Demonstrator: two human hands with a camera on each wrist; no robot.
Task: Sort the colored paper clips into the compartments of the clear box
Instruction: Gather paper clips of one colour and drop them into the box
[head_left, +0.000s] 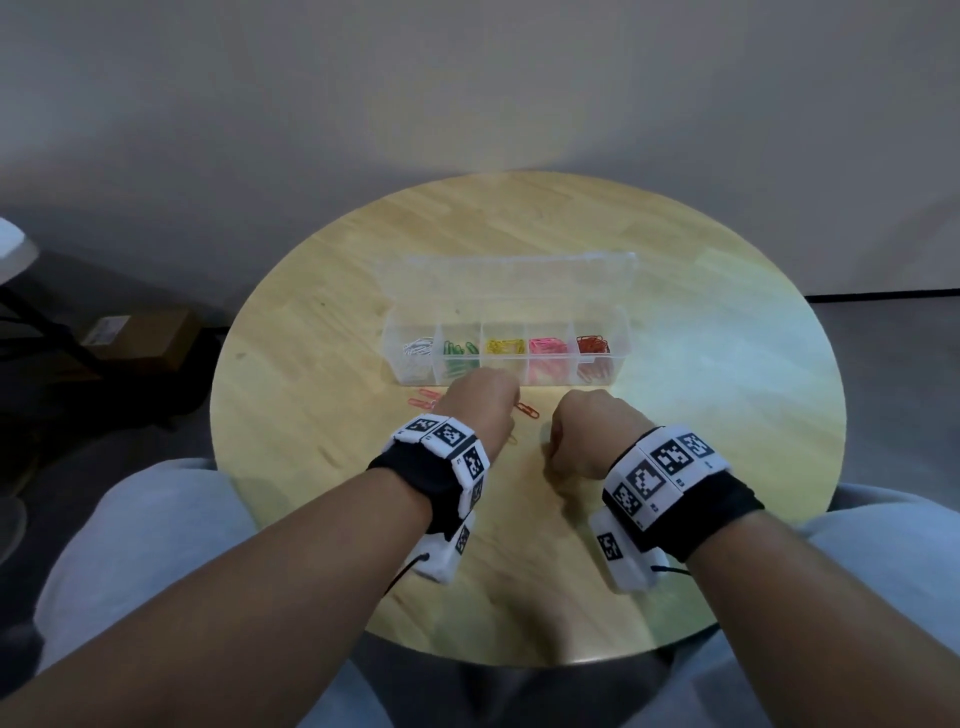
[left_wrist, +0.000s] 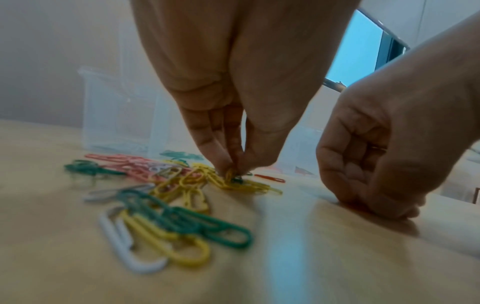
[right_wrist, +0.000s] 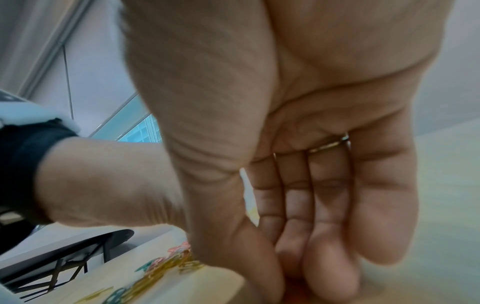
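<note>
Head view: clear box (head_left: 506, 364) lying open at mid-table, lid tipped back on the far side, five compartments already part-filled, from left to right white, green, yellow, pink, red. Sorting well under way but not finished, by the look of it: a few loose pink and red clips (head_left: 527, 410) showing on the round wooden table (head_left: 701, 415) just near of the box, more hidden under the left hand (head_left: 480, 410). Right hand (head_left: 592, 441) down on the wood to the right, near the left hand but apart from it. Both hands knuckles-up, fingers out of sight from here.

Left wrist view: mixed pile of paper clips (left_wrist: 166, 195) left to sort, green, yellow, white and pink tangled together, one red clip (left_wrist: 270, 178) lying alone toward the right. Left fingertips (left_wrist: 226, 164) drawn tight together, pinching a yellow clip (left_wrist: 230, 174) at the far edge of the pile, something green caught beside it; no gap showing between thumb and fingers. Right-hand fingers (left_wrist: 363, 160) curled inward, tips resting on the table, nothing plainly held in this view.

Right wrist view: palm filling the frame, ringed finger (right_wrist: 330, 148) among four fingers bent down, thumb (right_wrist: 233, 226) brought close to the tips. An orange-red blur between tips and table; impossible to tell whether a clip is gripped or merely touched. Pile of clips blurred at lower left.
</note>
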